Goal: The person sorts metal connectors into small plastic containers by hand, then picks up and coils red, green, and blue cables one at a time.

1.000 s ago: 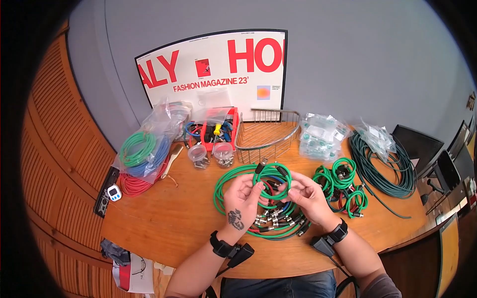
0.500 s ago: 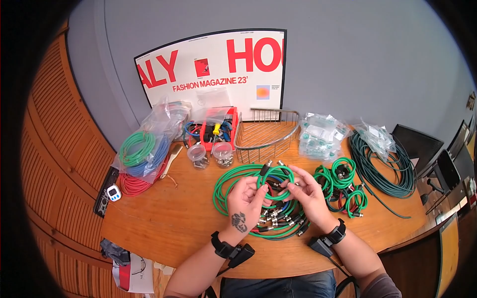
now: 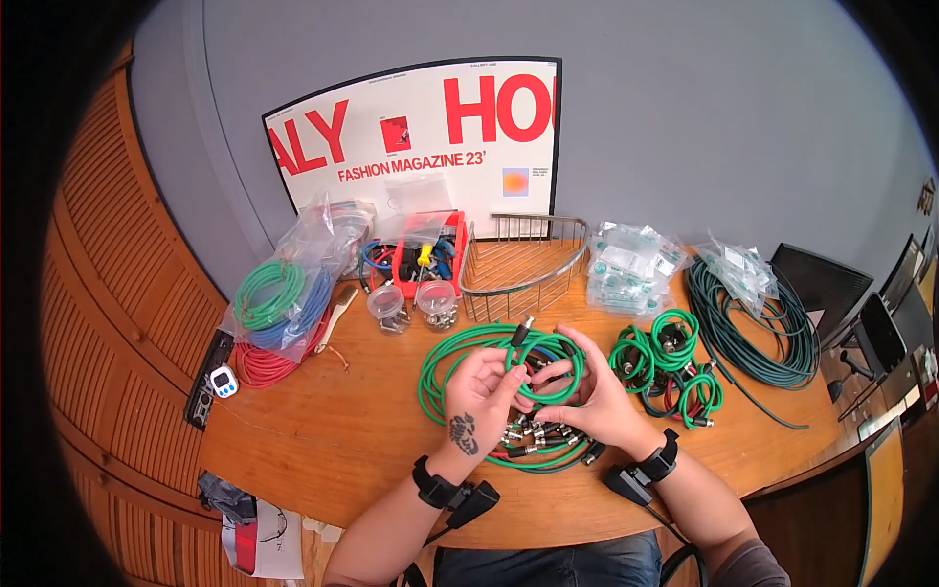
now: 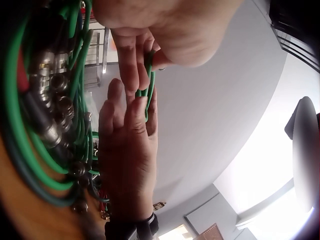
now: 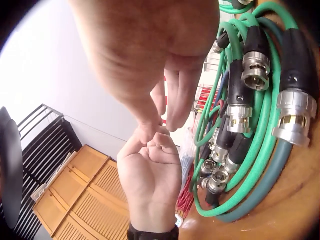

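A small coil of green cable [image 3: 578, 370] with black-sleeved metal connectors is held up between both hands in the head view. My left hand [image 3: 479, 391] pinches the coil's left side between thumb and fingers. At its right side, the fingers and thumb of my right hand [image 3: 602, 396] curve around the loop. In the left wrist view, green strands [image 4: 150, 95] pass between the two hands. Below lies a larger pile of green cables [image 3: 430, 377], with several metal connectors [image 5: 295, 117] showing large in the right wrist view.
Smaller green coils [image 3: 675, 342] lie right of the pile, beside a dark green cable coil [image 3: 802, 342]. Behind stand a wire basket [image 3: 523, 286], a red bin [image 3: 460, 230], two small tubs [image 3: 437, 305] and plastic bags [image 3: 631, 269]. Bagged cables [image 3: 269, 293] lie on the left.
The right fingers have spread from a pinch to a wider curve around the coil's right side. The held loop looks slightly larger and lower, and its right connector has turned toward the right hand.
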Available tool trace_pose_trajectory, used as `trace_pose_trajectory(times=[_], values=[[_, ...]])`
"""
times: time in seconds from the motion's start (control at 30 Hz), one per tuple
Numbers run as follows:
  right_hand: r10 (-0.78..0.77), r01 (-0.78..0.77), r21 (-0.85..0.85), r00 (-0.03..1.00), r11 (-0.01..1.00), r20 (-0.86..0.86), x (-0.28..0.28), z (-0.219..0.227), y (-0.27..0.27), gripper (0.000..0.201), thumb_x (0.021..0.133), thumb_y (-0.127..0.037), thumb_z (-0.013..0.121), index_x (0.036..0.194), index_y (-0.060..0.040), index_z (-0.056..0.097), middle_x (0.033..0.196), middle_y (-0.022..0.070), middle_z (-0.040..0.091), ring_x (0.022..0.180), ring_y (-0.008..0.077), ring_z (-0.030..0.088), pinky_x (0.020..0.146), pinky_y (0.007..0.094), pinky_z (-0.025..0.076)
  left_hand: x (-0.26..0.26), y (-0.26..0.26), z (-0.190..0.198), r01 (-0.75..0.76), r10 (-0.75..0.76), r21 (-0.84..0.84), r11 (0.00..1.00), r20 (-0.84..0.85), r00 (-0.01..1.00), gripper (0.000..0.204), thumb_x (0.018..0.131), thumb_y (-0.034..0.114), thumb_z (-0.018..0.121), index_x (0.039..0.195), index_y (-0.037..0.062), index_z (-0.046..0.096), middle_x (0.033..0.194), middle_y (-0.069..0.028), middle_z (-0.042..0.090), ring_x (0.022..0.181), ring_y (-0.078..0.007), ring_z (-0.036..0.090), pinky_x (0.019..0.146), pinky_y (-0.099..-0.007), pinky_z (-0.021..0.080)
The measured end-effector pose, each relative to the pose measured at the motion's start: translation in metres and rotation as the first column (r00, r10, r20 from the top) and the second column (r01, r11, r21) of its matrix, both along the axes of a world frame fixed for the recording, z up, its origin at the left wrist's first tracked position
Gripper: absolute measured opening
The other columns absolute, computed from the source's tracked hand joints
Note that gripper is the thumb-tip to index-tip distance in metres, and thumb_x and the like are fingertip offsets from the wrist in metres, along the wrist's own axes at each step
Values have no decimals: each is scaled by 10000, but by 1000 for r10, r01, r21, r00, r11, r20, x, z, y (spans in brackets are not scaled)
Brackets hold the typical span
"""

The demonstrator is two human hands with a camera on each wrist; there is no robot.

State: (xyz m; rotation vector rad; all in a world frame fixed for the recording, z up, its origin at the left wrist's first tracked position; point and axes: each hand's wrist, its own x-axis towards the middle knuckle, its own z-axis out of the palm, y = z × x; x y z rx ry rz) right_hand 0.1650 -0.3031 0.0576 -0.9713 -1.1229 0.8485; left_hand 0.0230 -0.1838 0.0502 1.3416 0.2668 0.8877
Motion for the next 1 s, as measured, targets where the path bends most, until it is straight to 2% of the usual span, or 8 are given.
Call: trace_pose_trajectory(times=[0.07, 0.17, 0.37, 0.47, 0.53, 0.63, 0.83, 1.0], values=[[-76, 86, -52, 981, 995, 180, 4, -7, 0, 944, 767, 105, 763, 1510, -85, 212, 1150, 133, 603, 999, 180, 664, 853, 304, 571, 1, -1, 0, 32, -32, -6, 999, -2, 999, 199, 948, -4, 596, 1122, -58, 516, 922, -139, 659, 686, -171, 682, 564, -262, 581], [-150, 163, -30, 956, 986, 252, 5, -8, 0, 873, 770, 103, 762, 1457, -68, 251, 1123, 120, 610, 996, 173, 671, 851, 302, 567, 3, -3, 0, -2, 2, -19, 1000, 21, 1000, 190, 948, -7, 593, 1117, -58, 521, 943, -134, 653, 707, -186, 694, 574, -275, 590], [-249, 242, 64, 952, 968, 179, -3, -15, 3, 860, 792, 88, 751, 1455, -72, 228, 981, 109, 659, 982, 178, 680, 846, 309, 568, 3, 1, -3, -6, 7, -33, 999, 25, 1000, 220, 958, 13, 588, 1150, -81, 536, 970, -136, 637, 687, -182, 689, 569, -275, 590], [-294, 283, 82, 935, 956, 197, -2, -17, 2, 847, 791, 88, 752, 1450, -79, 246, 976, 113, 661, 975, 189, 682, 844, 313, 569, 1, 1, 1, -32, 30, -34, 999, -53, 998, 259, 963, 34, 585, 1182, -101, 555, 934, -131, 641, 651, -201, 679, 560, -283, 586], [-283, 269, 95, 936, 958, 210, -2, -21, 3, 850, 790, 89, 752, 1453, -80, 249, 974, 107, 661, 962, 190, 682, 840, 314, 562, 1, 2, 2, 10, -29, -115, 993, -161, 987, 266, 975, 18, 558, 1211, -103, 571, 940, -126, 603, 629, -162, 663, 551, -268, 579], [-254, 238, 89, 920, 967, 299, 1, -20, 1, 860, 790, 86, 752, 1467, -78, 248, 978, 104, 663, 938, 187, 680, 835, 312, 542, -4, 1, 11, 83, -95, -68, 994, -205, 974, 268, 988, 2, 516, 1229, -97, 577, 1004, -117, 566, 646, -166, 670, 559, -256, 576], [-203, 225, -3, 886, 974, 418, 3, -8, -1, 916, 792, 55, 764, 1509, -73, 209, 976, 108, 677, 898, 165, 672, 835, 292, 504, -4, 10, 3, 193, -178, 72, 979, -179, 968, 279, 1000, -15, 458, 1248, -98, 557, 1107, -123, 514, 688, -176, 677, 606, -246, 578], [-193, 207, -3, 916, 978, 351, 7, -15, 1, 941, 794, 21, 779, 1522, -75, 190, 923, 88, 688, 880, 155, 670, 825, 287, 502, -3, 9, -1, 214, -214, -8, 977, -61, 975, 342, 987, -7, 498, 1323, -70, 494, 1082, -113, 540, 726, -163, 667, 643, -261, 576]])
